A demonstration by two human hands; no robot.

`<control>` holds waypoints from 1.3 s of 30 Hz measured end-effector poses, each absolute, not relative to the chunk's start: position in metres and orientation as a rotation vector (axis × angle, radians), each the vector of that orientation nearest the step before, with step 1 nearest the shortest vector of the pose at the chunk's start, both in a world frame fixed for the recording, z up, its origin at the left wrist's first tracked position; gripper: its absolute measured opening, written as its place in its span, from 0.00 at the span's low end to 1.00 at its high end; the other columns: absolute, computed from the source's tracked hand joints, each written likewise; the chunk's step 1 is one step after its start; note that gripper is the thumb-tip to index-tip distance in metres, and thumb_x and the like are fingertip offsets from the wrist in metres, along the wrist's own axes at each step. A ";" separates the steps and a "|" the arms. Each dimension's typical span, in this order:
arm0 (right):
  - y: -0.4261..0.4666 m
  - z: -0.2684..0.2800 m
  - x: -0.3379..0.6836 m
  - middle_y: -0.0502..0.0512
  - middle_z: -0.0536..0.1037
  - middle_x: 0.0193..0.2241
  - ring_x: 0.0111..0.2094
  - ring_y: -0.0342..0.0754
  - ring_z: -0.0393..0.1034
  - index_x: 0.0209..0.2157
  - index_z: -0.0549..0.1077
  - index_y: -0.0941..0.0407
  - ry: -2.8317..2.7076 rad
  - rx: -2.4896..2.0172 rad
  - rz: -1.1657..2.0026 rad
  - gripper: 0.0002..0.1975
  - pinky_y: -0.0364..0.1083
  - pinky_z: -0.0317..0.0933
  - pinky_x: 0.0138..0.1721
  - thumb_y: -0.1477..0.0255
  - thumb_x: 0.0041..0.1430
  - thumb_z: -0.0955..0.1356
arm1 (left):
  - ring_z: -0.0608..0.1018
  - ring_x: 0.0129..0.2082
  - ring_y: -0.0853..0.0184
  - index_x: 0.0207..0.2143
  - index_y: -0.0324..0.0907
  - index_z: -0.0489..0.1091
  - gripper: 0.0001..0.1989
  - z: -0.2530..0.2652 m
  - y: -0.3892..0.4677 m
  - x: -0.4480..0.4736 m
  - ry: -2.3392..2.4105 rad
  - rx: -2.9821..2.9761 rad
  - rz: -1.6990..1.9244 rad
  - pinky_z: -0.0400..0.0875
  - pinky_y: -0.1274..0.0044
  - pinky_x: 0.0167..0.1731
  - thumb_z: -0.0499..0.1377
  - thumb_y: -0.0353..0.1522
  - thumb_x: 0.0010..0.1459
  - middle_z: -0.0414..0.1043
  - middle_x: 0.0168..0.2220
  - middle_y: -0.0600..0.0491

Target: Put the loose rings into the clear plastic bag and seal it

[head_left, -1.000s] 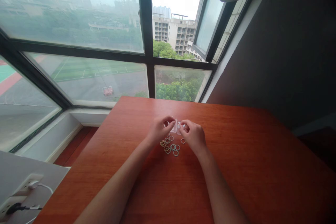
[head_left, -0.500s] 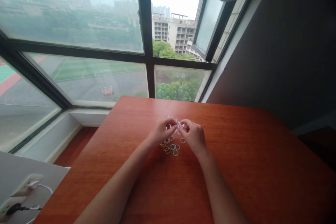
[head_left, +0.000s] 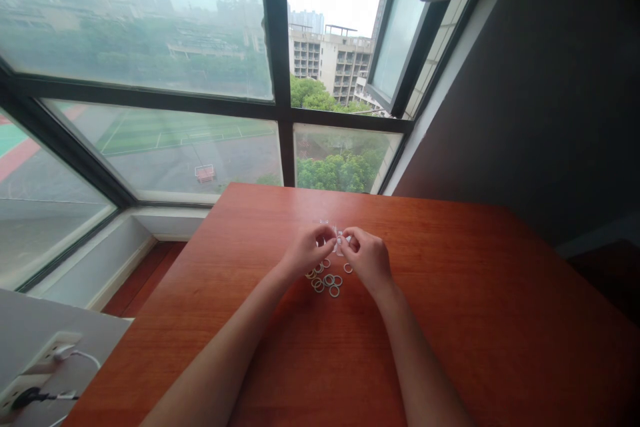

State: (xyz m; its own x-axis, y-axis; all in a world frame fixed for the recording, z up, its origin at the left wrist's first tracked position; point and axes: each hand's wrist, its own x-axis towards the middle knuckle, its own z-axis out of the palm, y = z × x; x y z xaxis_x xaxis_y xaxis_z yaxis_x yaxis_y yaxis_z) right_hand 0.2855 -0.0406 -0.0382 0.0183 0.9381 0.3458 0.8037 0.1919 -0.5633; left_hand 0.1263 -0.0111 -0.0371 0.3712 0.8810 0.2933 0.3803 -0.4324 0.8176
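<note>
Some clear plastic (head_left: 340, 251) seems pinched by left hand (head_left: 309, 248) and right hand (head_left: 369, 256), their tips closer than a second ago, so work centres just beyond loose rings (head_left: 333, 280), toward the worktop's far edge (head_left: 300, 189).

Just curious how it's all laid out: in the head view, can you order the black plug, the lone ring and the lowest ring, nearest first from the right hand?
1. Lone ring: just below and left of the right hand.
2. Lowest ring: farther down and left.
3. Black plug: lower left edge of the picture.
</note>
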 end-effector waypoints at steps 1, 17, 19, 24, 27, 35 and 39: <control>-0.041 -0.038 0.286 0.48 0.73 0.20 0.23 0.42 0.65 0.32 0.75 0.54 -1.807 -1.637 0.257 0.07 0.40 0.52 0.27 0.67 0.56 0.66 | 0.68 0.24 0.73 0.27 0.38 0.70 0.05 -0.037 -0.011 0.126 1.087 1.985 0.982 0.62 0.82 0.24 0.56 0.30 0.54 0.70 0.23 0.55; -0.039 -0.040 0.286 0.48 0.74 0.22 0.25 0.44 0.66 0.34 0.75 0.52 -1.842 -1.687 0.267 0.06 0.41 0.51 0.28 0.70 0.56 0.66 | 0.71 0.24 0.72 0.29 0.41 0.72 0.06 -0.051 0.011 0.116 1.396 2.059 1.128 0.63 0.80 0.26 0.57 0.32 0.55 0.73 0.26 0.55; -0.039 -0.039 0.286 0.48 0.75 0.23 0.25 0.44 0.66 0.34 0.75 0.52 -1.859 -1.693 0.273 0.05 0.41 0.51 0.28 0.70 0.56 0.66 | 0.71 0.24 0.71 0.29 0.41 0.73 0.06 -0.053 0.013 0.117 1.438 2.086 1.111 0.62 0.80 0.26 0.57 0.32 0.54 0.73 0.26 0.55; -0.040 -0.039 0.286 0.49 0.75 0.23 0.25 0.44 0.67 0.33 0.75 0.52 -1.885 -1.701 0.277 0.05 0.41 0.51 0.29 0.70 0.56 0.66 | 0.71 0.25 0.71 0.30 0.42 0.73 0.05 -0.055 0.014 0.114 1.472 2.103 1.128 0.62 0.80 0.26 0.58 0.32 0.54 0.74 0.28 0.55; -0.040 -0.039 0.286 0.49 0.75 0.23 0.25 0.43 0.67 0.33 0.75 0.53 -1.910 -1.719 0.300 0.06 0.40 0.51 0.29 0.70 0.57 0.66 | 0.70 0.25 0.72 0.30 0.41 0.73 0.05 -0.054 0.014 0.110 1.478 2.075 1.141 0.63 0.80 0.27 0.58 0.31 0.54 0.74 0.28 0.55; -0.046 -0.035 0.279 0.48 0.77 0.27 0.28 0.43 0.68 0.36 0.76 0.50 -2.173 -1.690 0.477 0.08 0.40 0.53 0.30 0.68 0.58 0.65 | 0.70 0.24 0.72 0.29 0.41 0.73 0.04 -0.052 0.010 0.106 1.481 2.049 1.147 0.63 0.81 0.26 0.58 0.31 0.54 0.74 0.27 0.56; -0.050 -0.035 0.269 0.51 0.78 0.33 0.35 0.47 0.70 0.41 0.76 0.48 -2.306 -1.740 0.453 0.11 0.42 0.56 0.33 0.67 0.60 0.64 | 0.71 0.25 0.72 0.29 0.41 0.73 0.05 -0.049 0.008 0.106 1.450 2.023 1.162 0.64 0.81 0.27 0.57 0.31 0.54 0.74 0.28 0.55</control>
